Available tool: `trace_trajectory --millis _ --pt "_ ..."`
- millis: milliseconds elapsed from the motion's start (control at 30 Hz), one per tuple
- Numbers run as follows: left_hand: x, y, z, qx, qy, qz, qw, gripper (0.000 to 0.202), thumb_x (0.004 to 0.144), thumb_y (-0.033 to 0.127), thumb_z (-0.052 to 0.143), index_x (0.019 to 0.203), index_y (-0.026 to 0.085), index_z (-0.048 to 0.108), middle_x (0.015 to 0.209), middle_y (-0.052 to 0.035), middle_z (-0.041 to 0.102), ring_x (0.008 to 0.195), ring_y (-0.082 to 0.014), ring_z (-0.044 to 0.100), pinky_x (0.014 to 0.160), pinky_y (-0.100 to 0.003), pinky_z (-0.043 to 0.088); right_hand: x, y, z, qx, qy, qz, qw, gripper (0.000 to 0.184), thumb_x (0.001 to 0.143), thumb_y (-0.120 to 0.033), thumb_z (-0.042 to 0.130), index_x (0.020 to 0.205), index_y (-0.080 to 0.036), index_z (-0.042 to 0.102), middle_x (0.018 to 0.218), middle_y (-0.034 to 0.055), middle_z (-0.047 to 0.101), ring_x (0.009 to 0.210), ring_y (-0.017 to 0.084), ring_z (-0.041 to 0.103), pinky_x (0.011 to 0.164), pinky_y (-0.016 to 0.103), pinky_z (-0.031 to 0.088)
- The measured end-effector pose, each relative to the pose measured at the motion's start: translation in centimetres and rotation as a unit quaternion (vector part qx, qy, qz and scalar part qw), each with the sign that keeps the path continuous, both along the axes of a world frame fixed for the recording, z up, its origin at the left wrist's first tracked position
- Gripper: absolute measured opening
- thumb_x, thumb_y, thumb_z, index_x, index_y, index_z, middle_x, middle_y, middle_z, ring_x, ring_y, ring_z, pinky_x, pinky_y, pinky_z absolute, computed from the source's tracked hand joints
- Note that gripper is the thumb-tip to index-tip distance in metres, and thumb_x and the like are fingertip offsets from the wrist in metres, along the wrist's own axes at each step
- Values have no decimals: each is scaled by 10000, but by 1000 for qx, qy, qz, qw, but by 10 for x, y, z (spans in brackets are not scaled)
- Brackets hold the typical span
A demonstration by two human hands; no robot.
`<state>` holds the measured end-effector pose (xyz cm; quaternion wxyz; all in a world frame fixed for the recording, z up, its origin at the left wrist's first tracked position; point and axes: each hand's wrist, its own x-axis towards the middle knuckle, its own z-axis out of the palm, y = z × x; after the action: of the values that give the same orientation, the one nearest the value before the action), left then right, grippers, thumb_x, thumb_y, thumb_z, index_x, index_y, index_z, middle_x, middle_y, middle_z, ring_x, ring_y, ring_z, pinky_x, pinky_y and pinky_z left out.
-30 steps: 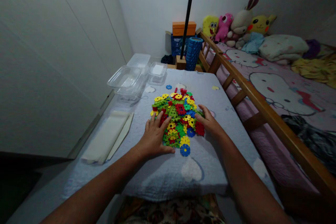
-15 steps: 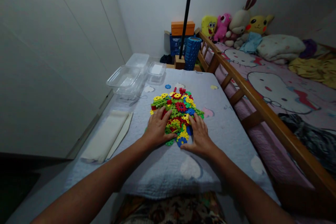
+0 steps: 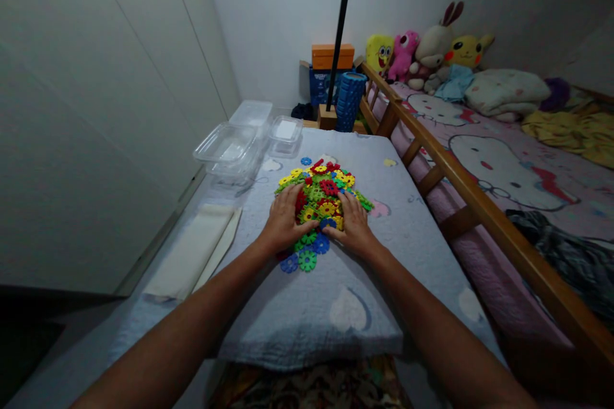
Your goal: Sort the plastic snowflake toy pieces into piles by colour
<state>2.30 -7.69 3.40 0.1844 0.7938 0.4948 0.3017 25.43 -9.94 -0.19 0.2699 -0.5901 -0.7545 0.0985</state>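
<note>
A heap of flat plastic gear-shaped pieces (image 3: 322,195) in red, yellow, green and blue lies on a pale blue quilted pad (image 3: 311,307). My left hand (image 3: 284,222) rests palm down on the heap's near left side, fingers spread. Pressed flat on the near right side, fingers apart, is my right hand (image 3: 354,227). The two hands almost meet over the heap. A blue piece (image 3: 289,263) and a green piece (image 3: 307,260) lie loose just below my hands. One more blue piece (image 3: 306,160) sits alone beyond the heap.
Clear plastic containers (image 3: 230,148) stand at the pad's far left corner. A folded beige cloth (image 3: 192,249) lies to the left. A wooden bed rail (image 3: 460,172) runs along the right, with plush toys (image 3: 432,45) behind. A dark pole (image 3: 339,32) and a blue roller (image 3: 346,102) stand at the far end.
Both hands have slid inward and forward onto the heap, pushing it into a tighter pile. A blue and a green piece have slipped out near my wrists.
</note>
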Motion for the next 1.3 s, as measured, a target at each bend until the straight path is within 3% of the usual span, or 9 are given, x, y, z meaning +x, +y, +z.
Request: trace_trajectory --millis 133,333,600,867,1067,1233,1300 --pt "-28 -28 -4 0 45 6 999 1046 741 603 761 1598 290 250 1628 -161 307 1522 -393 284 1234 -579 271 8 -10 1 12 -6 -4 1000 943 842 -576 688 1614 -221 279 1639 190 321 1533 377 266 1213 605 264" --pt "-53 -65 -32 -36 125 0 992 1298 561 670 857 1625 344 188 1687 -173 188 1543 -508 160 1195 -684 258 14 -28 -5 20 -37 4 999 967 825 -580 708 1614 -233 270 1675 190 256 1553 394 214 1226 630 230" --pt "-21 -38 -44 14 113 5 994 1238 627 642 837 1618 237 214 1675 -224 169 1538 -479 189 1204 -639 268 -1 -15 -5 25 -23 11 999 824 903 -440 647 1601 -169 302 1667 198 261 1563 358 209 1251 590 245" --pt "2 -14 -37 53 108 44 992 1103 676 618 816 1579 200 339 1650 -234 254 1525 -478 204 1206 -642 205 -8 10 -6 36 2 12 999 726 941 -394 591 1588 -187 336 1654 179 297 1556 337 234 1248 591 266" --pt "8 -7 -28 41 108 25 993 1092 678 613 812 1575 198 347 1649 -225 271 1530 -457 205 1219 -654 142 -14 23 -3 64 48 13 997 598 976 -373 513 1528 -159 427 1598 181 388 1512 307 323 1244 545 294" --pt "-2 -10 -16 37 77 -43 995 1086 650 708 794 1549 248 395 1635 -198 305 1530 -462 205 1217 -683 118 18 30 12 121 97 -47 987 455 990 -378 464 1386 -178 563 1431 157 567 1354 281 488 1172 501 378" --pt "-10 -5 -7 41 47 -51 997 953 714 713 740 1505 262 459 1631 -172 318 1527 -440 229 1227 -648 162 38 34 14 125 91 -92 984 383 960 -346 482 1265 -170 632 1298 156 646 1244 288 547 1118 489 407"
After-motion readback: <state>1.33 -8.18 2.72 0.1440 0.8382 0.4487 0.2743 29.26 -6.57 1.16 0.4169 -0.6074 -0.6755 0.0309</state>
